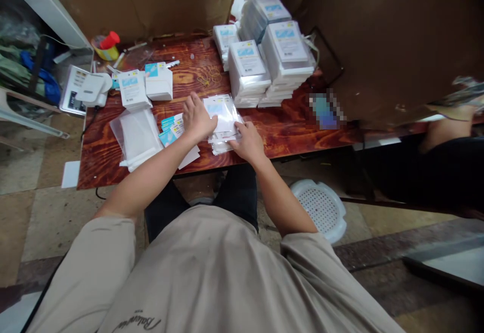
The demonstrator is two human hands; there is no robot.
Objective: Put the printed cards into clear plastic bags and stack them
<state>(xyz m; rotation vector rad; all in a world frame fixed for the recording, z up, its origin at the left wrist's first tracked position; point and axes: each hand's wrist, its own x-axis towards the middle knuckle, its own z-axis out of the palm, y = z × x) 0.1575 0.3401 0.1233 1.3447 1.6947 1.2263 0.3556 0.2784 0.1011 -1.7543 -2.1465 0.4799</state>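
Note:
A clear plastic packet [221,114] with a white and blue printed card inside lies on a small pile of similar packets in front of me. My left hand [197,116] is at its left side, fingers apart and thumb resting against the packet's edge. My right hand [248,141] grips the packet's lower right corner between thumb and fingers; the fingertips beneath are partly hidden. Loose printed cards [172,130] fan out beside my left hand, partly under my forearm. Left of those lies a stack of clear empty bags [138,134].
Tall stacks of filled packets [249,63] stand at the back of the wooden table [287,136]. Two card stacks [132,88] sit at left, near a yellow tape roll [106,51]. Rubber bands [212,77] lie behind the packet. A blurred phone-like object [325,110] is at right, a stool [321,209] below.

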